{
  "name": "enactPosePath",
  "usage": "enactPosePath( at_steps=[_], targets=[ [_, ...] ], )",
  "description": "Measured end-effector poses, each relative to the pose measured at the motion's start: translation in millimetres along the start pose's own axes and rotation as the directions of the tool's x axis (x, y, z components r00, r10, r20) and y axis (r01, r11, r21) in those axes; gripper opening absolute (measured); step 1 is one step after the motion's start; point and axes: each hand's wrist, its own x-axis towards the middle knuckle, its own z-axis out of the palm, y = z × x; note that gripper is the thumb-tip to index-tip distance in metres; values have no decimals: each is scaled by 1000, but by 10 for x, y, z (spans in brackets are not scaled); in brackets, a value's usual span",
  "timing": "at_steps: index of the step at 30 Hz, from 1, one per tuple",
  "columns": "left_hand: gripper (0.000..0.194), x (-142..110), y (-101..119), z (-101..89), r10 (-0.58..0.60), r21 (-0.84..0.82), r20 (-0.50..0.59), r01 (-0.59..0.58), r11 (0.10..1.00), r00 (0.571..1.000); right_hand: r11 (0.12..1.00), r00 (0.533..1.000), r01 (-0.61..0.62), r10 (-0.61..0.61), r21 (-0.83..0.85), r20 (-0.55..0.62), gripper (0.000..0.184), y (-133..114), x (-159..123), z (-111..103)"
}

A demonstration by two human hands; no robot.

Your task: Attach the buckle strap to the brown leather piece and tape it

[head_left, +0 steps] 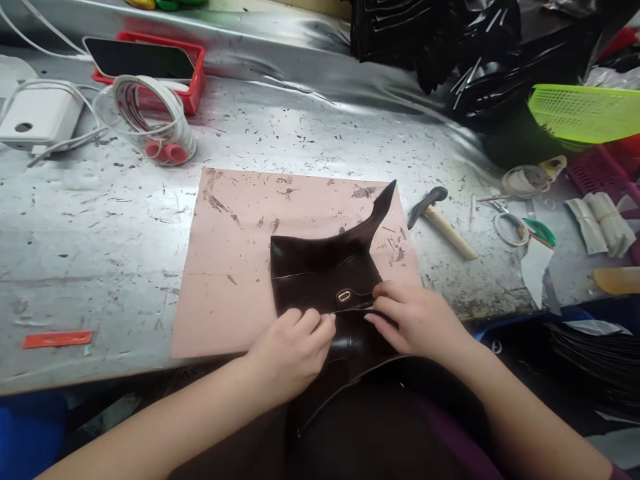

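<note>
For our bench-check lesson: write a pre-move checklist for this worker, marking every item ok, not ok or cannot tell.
1. Left hand on the dark brown piece: ok, fingertips at the fold.
2. Right hand on the same piece: ok, thumb and fingers at the fold.
3. Metal fitting uncovered: ok, visible between the hands.
4. Whole piece supported by the pink board: not ok, part reaches past the board's near edge.
5. Hammer out of the hands' way: ok, lying on the table beyond the right hand.
6. Underside of the piece: cannot tell, hidden.
</note>
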Motion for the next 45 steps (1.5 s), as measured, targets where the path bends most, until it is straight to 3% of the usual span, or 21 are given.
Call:
enactPosePath(
  at_steps=[3, 7, 14, 18, 21, 24, 28, 31, 36, 39, 42, 45],
  targets=[
    [19, 40, 3, 24, 65, -20, -17, -66, 998, 998, 998, 998, -54, 54, 20, 27, 26, 22, -20, 17],
    [21, 90, 16, 57, 133, -4, -33, -133, 991, 991, 995, 993, -98, 95, 36, 72, 23, 28, 3, 36],
    [20, 211, 62, 83, 114, 70, -114, -107, 992, 987, 996, 994, -94, 94, -3, 63, 22, 56, 51, 68],
    [23, 265, 32, 85, 163, 58, -52, -160, 985, 985, 988, 984, -155, 156, -19, 90, 21, 58, 83, 87],
    [31, 284, -5, 98, 172, 10, 5, -172, 985, 985, 979, 979, -202, 203, -41, 18, 25, 45, 26, 85],
    [27, 313, -26, 132, 165, -9, -18, -165, 986, 986, 958, 957, -261, 273, 116, -97, 22, 39, -98, 69],
    [27, 339, -26, 193, 203, 12, -123, -203, 979, 971, 841, 901, -337, 419, 424, -115, 12, 56, -205, 67],
    [27, 337, -30, 206, 197, 24, -137, -195, 980, 971, 821, 869, -376, 473, 431, -144, 12, 68, -194, 113],
    [24, 425, -38, 168, 220, 28, -30, -219, 975, 975, 814, 840, -415, 514, 407, -172, 12, 76, -157, 176],
    [19, 520, -36, 161, 224, 24, 3, -224, 974, 975, 800, 839, -443, 529, 406, -127, 12, 103, -171, 137],
    [18, 590, -45, 168, 223, 15, -5, -223, 975, 975, 741, 838, -481, 546, 468, -3, 9, 152, -200, 85],
    [19, 625, -65, 169, 229, 14, -3, -229, 973, 973, 631, 788, -545, 610, 552, 81, 13, 189, -228, 94]
  ],
)
